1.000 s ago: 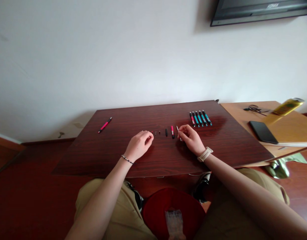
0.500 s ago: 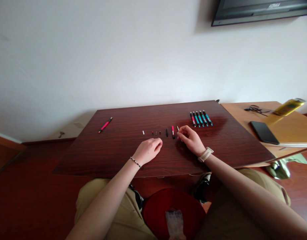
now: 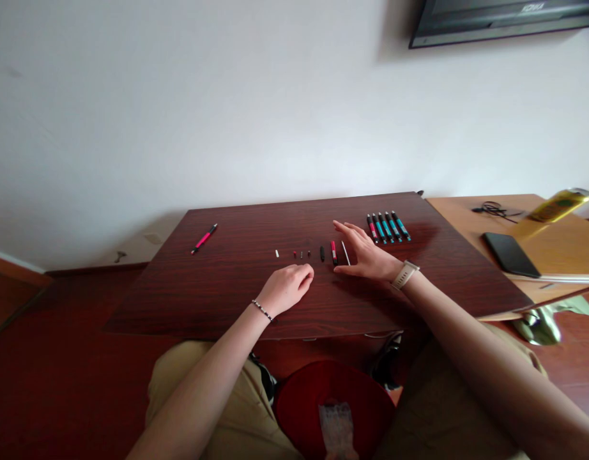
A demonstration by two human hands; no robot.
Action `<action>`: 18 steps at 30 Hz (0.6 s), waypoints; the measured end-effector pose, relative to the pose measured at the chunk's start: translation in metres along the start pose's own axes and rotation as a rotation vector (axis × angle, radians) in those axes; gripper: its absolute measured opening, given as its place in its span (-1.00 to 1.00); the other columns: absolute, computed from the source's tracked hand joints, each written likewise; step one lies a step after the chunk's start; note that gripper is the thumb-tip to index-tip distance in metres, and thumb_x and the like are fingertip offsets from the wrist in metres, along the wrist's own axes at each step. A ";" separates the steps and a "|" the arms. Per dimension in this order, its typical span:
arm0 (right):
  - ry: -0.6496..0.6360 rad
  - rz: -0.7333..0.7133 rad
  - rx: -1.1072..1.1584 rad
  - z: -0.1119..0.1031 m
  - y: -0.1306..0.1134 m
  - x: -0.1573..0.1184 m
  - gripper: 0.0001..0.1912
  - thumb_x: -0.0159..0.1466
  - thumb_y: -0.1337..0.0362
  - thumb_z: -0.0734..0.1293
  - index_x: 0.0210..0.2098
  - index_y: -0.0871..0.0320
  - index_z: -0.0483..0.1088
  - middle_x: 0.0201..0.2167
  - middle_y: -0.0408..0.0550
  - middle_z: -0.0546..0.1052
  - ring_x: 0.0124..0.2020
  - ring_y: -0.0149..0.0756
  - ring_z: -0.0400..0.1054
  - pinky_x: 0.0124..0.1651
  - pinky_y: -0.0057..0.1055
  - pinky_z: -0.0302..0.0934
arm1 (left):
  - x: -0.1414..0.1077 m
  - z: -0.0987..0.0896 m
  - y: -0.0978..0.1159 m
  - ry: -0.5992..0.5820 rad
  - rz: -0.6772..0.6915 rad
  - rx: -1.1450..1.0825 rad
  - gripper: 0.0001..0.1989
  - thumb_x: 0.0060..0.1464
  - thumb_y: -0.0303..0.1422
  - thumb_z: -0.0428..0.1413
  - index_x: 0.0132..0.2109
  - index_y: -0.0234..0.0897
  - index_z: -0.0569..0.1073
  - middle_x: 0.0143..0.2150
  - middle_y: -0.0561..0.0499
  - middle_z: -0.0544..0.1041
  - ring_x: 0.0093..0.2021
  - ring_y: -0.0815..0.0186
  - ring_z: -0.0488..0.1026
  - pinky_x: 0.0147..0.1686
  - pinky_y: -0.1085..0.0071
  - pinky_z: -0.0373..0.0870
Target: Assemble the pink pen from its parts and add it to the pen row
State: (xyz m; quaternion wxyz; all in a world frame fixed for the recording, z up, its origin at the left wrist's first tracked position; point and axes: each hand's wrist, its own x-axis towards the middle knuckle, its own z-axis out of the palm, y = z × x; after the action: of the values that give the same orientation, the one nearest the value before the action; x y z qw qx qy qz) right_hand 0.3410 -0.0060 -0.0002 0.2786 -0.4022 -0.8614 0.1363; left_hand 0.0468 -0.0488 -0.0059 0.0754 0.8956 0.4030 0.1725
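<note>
The right hand is held spread over the table, its thumb and fingers parted and nothing gripped between them. The white rod is laid on the wood within that gap, near the thumb; whether it is touched cannot be told. The left hand is rested at the near side of the row, its fingers folded in against the thumb; whether anything small is enclosed cannot be seen. To the left of the rod, the pink barrel, the black piece, 3 tiny parts and the white stub are set out in a row, spaced apart, presumably so that each can be picked up singly and none lost. Behind the right hand, 5 pens, 1 pink and 4 blue, are ranked side by side, and 1 pink pen is placed well apart at the far left, seemingly to be kept distinct.
</note>
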 end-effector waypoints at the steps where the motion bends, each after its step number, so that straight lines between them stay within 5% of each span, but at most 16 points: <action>1: -0.038 0.009 -0.024 0.001 0.002 0.001 0.26 0.24 -0.10 0.53 0.62 -0.05 -0.31 0.57 0.14 0.07 0.59 0.25 -0.16 0.54 0.27 -0.06 | 0.000 0.000 0.000 0.000 0.000 0.000 -0.89 0.40 -0.44 0.05 -0.11 -0.18 0.46 -0.25 0.02 0.59 -0.29 0.27 0.53 -0.25 0.38 0.37; 5: -0.118 0.068 -0.099 0.011 0.009 0.005 0.36 0.17 -0.17 0.56 0.63 -0.05 -0.36 0.60 0.16 0.01 0.61 0.30 -0.24 0.54 0.32 -0.12 | 0.001 0.000 0.000 -0.003 -0.001 0.003 -0.88 0.41 -0.44 0.04 -0.12 -0.19 0.46 -0.25 0.01 0.59 -0.29 0.28 0.53 -0.25 0.38 0.37; 8: -0.116 0.102 -0.104 0.017 0.016 0.010 0.28 0.19 -0.12 0.56 0.62 0.00 -0.25 0.51 0.23 0.21 0.56 0.32 -0.06 0.50 0.33 -0.06 | 0.001 0.000 0.000 -0.001 0.000 -0.004 -0.87 0.42 -0.43 0.03 -0.12 -0.19 0.46 -0.25 0.01 0.59 -0.29 0.28 0.53 -0.24 0.38 0.38; 12: 0.019 0.054 -0.075 0.013 0.019 0.016 0.18 0.16 -0.03 0.60 0.57 0.03 -0.06 0.23 0.16 0.51 0.33 0.28 0.29 0.40 0.28 0.11 | 0.000 0.001 -0.001 0.007 0.006 -0.027 -0.87 0.40 -0.44 0.04 -0.12 -0.19 0.47 -0.25 0.01 0.58 -0.30 0.28 0.52 -0.24 0.37 0.38; 18: 0.191 -0.040 0.086 0.000 -0.009 0.012 0.15 0.15 -0.05 0.62 0.53 0.01 -0.01 0.22 0.12 0.52 0.29 0.21 0.34 0.40 0.18 0.15 | 0.001 0.003 -0.002 0.009 0.001 -0.026 -0.87 0.41 -0.43 0.04 -0.11 -0.17 0.48 -0.25 0.00 0.60 -0.26 0.24 0.55 -0.22 0.37 0.40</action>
State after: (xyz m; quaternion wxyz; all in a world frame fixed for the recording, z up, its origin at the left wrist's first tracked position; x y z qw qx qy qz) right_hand 0.3289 -0.0025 0.0088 0.3791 -0.3838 -0.8322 0.1285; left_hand 0.0468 -0.0471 -0.0087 0.0851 0.8940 0.4005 0.1819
